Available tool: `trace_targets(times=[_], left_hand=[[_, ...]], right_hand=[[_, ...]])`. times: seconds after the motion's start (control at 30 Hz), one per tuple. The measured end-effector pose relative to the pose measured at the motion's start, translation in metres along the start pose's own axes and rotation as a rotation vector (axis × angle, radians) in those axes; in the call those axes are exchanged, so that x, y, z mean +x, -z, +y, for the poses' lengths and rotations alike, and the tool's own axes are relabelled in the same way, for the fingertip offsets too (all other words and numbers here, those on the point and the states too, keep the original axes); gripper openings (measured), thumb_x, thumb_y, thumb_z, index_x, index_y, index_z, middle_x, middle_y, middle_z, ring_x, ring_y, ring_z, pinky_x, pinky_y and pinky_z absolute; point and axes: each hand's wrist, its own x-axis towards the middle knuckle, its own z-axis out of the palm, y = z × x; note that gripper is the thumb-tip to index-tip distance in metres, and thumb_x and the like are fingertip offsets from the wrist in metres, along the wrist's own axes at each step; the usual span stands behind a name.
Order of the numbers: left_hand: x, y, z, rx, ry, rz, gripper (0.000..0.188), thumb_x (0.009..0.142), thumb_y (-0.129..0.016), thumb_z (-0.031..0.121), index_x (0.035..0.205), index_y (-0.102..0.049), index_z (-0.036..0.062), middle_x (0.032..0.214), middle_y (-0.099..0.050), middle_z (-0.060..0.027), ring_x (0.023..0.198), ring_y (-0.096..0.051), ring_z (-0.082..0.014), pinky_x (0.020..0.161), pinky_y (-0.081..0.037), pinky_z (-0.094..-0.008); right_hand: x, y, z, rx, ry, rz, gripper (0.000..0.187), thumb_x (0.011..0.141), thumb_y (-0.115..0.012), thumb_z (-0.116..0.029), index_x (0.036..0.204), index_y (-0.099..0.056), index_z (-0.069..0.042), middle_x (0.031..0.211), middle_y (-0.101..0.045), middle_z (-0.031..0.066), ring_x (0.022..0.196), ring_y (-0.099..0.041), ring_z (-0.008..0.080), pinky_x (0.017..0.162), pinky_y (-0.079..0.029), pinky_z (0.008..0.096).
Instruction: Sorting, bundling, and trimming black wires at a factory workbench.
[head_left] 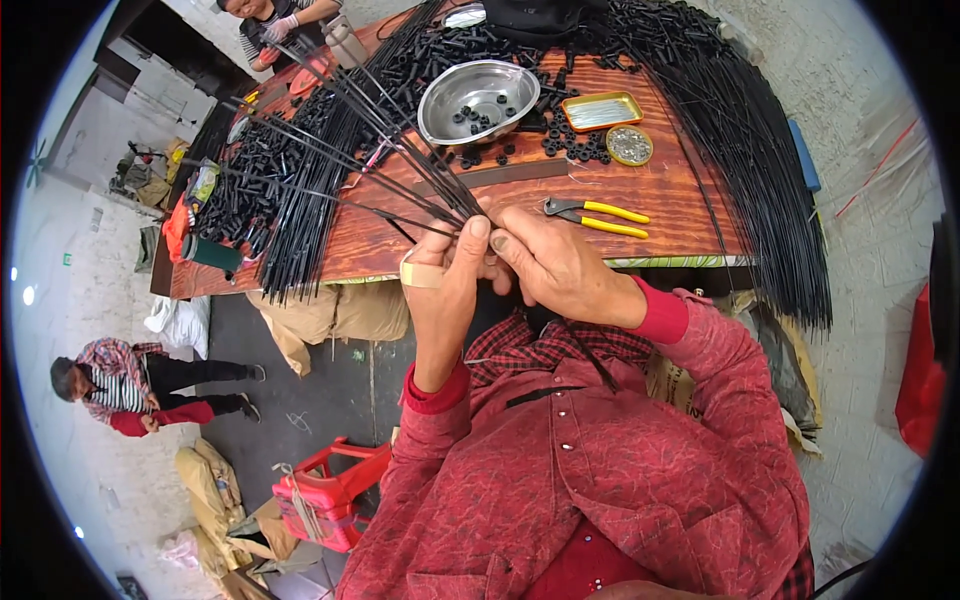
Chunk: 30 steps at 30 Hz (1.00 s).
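Several thin black rods [447, 178] fan out from my hands toward the far left, above the table's near edge. My left hand [446, 275], with a beige plaster on it, is closed around their near ends. Against it, my right hand [562, 262] is closed too, its thumb and fingers pinching the same rod ends beside my left thumb. The fingertips overlap, so the exact grip there is hidden. Yellow-handled end-cutting pliers [600, 217] lie on the table just beyond my right hand.
On the wooden table [690, 190] stand a metal bowl [500, 88] with black parts, a yellow-rimmed tray [602, 111] of thin pins and a round tin [629, 146]. Long black rods [740, 150] hang over the right edge. A red stool [330, 497] and two other people are to the left.
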Motion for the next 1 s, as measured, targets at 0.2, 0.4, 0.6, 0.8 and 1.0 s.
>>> trace_targets(times=[0.2,0.4,0.6,0.8,1.0], left_hand=[[0.005,0.003,0.007,0.224,-0.045,-0.227,0.036,0.105,-0.049,0.026,0.124,-0.064,-0.0005,0.072,-0.055,0.0039,0.065,-0.046,-0.0035,0.058,-0.039,-0.0205],[0.013,0.042,0.057,0.471,-0.052,-0.205,0.025,0.099,-0.056,0.017,0.110,-0.067,-0.0033,0.086,-0.067,-0.0041,0.075,-0.059,-0.0066,0.068,-0.047,-0.0204],[0.034,0.019,0.058,0.125,-0.156,-0.433,0.101,0.069,-0.085,0.010,0.150,-0.026,0.0003,0.128,-0.060,-0.0176,0.114,-0.062,-0.0230,0.096,-0.050,-0.0336],[0.037,0.015,0.033,0.023,0.020,-0.687,0.115,0.067,-0.085,0.004,0.155,-0.013,0.0040,0.131,-0.058,-0.0193,0.117,-0.059,-0.0256,0.099,-0.049,-0.0375],[0.032,0.016,0.016,-0.119,0.009,-0.801,0.096,0.082,-0.075,0.006,0.155,-0.013,0.0043,0.130,-0.059,-0.0207,0.112,-0.062,-0.0261,0.096,-0.049,-0.0376]], right_hand=[[0.000,0.005,0.013,0.371,-0.125,-0.204,0.028,0.105,-0.044,-0.025,0.103,-0.056,-0.001,0.064,-0.054,0.0005,0.051,-0.049,0.0082,0.047,-0.040,0.0245],[0.004,0.027,0.012,0.501,-0.153,-0.168,0.034,0.105,-0.046,-0.032,0.102,-0.060,-0.001,0.068,-0.051,-0.0027,0.054,-0.043,0.0037,0.050,-0.035,0.0194],[0.003,0.029,-0.011,0.464,-0.266,-0.433,0.033,0.105,-0.045,-0.034,0.101,-0.057,-0.004,0.073,-0.052,-0.0023,0.056,-0.043,0.0032,0.050,-0.033,0.0188],[-0.007,0.039,-0.011,0.573,-0.370,-0.446,0.031,0.105,-0.043,-0.030,0.099,-0.056,-0.002,0.075,-0.055,0.0012,0.057,-0.053,0.0081,0.052,-0.044,0.0215],[-0.016,0.046,-0.009,0.577,-0.457,-0.514,0.047,0.105,-0.041,-0.042,0.112,-0.057,0.001,0.073,-0.055,0.0013,0.058,-0.053,0.0079,0.054,-0.045,0.0215]])
